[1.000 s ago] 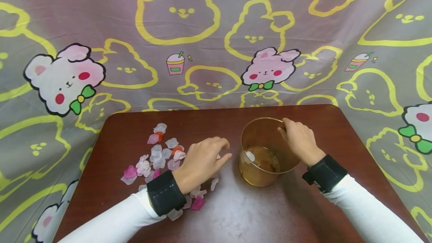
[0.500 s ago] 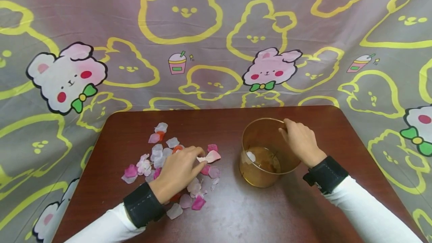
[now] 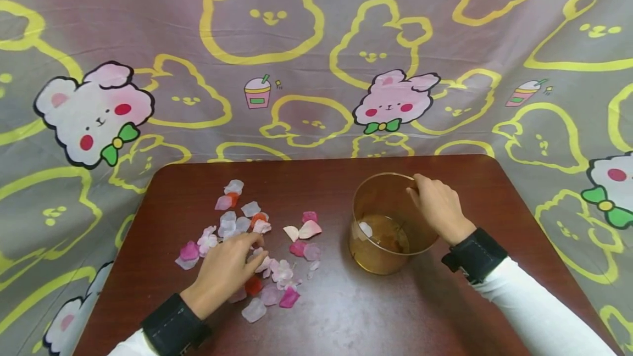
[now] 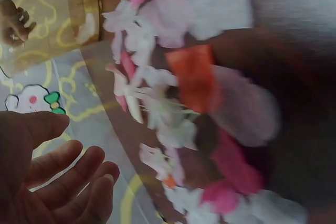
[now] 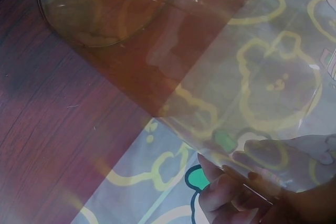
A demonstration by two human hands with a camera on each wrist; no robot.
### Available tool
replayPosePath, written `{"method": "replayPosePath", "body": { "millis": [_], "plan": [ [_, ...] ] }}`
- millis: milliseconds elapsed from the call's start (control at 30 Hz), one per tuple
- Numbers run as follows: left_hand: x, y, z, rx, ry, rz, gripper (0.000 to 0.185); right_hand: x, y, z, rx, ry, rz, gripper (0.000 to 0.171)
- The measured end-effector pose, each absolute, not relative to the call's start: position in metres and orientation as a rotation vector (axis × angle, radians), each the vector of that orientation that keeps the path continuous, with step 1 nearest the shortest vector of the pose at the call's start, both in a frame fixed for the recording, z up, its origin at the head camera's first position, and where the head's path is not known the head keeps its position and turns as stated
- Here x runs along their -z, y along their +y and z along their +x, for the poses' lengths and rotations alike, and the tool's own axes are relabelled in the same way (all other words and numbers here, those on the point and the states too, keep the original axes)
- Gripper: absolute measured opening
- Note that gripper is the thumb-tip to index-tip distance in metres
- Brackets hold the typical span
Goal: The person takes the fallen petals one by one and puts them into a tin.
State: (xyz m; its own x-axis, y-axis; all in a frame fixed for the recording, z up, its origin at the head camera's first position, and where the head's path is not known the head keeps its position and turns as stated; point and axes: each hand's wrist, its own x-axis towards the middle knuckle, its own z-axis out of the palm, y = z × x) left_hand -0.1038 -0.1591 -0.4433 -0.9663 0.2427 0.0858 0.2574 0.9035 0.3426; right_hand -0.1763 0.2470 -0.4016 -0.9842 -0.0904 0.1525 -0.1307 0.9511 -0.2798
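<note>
Left hand (image 3: 225, 271) is sitting low over the petals (image 3: 257, 235) scattered on the counter (image 3: 346, 312), fingers loosely curled with the tips touching the top of the pile. Can't tell from the head view if it is pinching a petal; the left wrist view is showing the fingers (image 4: 68, 182) relaxed and spread with nothing between them, so I'm reading it as holding nothing.

Right hand (image 3: 437, 207) is gripping the far-right rim of the clear amber cup (image 3: 388, 224), fingers curled over the edge and holding it steady. The right wrist view is showing fingertips (image 5: 236, 192) pressed against the cup wall. A white petal or two is lying at the bottom of the cup; the rest of what is in it is too murky to call.

Key relation: the petals are lying directly under and just beyond the left fingertips, spreading away from that hand toward the cup side. Nearest ones are touching it: white and pink under the fingertips, a red petal (image 3: 254, 285) just beside the thumb side. A small cluster, the pale pink petal (image 3: 310, 229) and neighbours, is lying apart between the left hand and the cup, closer to the left hand than the right. No real long axis on any petal; they're flat, thin, overlapping.

The cup is standing upright well to the right of the left hand, mouth open upward. The left hand is clearly the nearer one for any petal.
</note>
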Motion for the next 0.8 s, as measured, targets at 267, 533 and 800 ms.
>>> {"method": "replayPosePath", "body": {
  "millis": [267, 533, 800],
  "plan": [
    [0.455, -0.189, -0.097, 0.56, -3.137, -0.296, 0.024, 0.403, 0.246, -0.177, -0.442, -2.958, 0.167, 0.014],
    [0.464, -0.207, -0.092, 0.461, -3.18, -0.402, 0.025, 0.402, 0.247, -0.177, -0.438, -2.965, 0.178, 0.014],
    [0.474, -0.218, -0.086, 0.412, -3.199, -0.522, 0.035, 0.403, 0.246, -0.176, -0.425, -2.965, 0.178, 0.014]
  ]
}}
